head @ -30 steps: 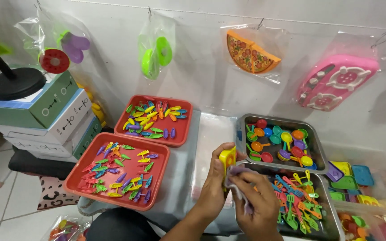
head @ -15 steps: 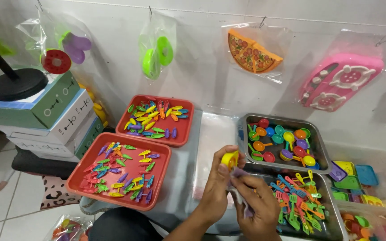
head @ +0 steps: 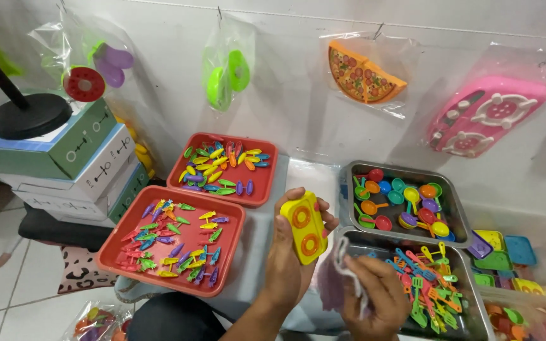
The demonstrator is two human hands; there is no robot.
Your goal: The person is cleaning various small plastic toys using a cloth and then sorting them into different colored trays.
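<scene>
While the left hand point(head: 289, 252) holds a yellow toy stove point(head: 304, 226) upright, its grip wrapped around the toy's back, the right hand point(head: 374, 293) pinches a pale cloth point(head: 336, 278) just right of it. Both hover over the surface's near edge point(head: 257, 252), between a red tray of small coloured pieces point(head: 172, 239) on the left and a metal tray of toy utensils point(head: 437, 284) on the right.
</scene>
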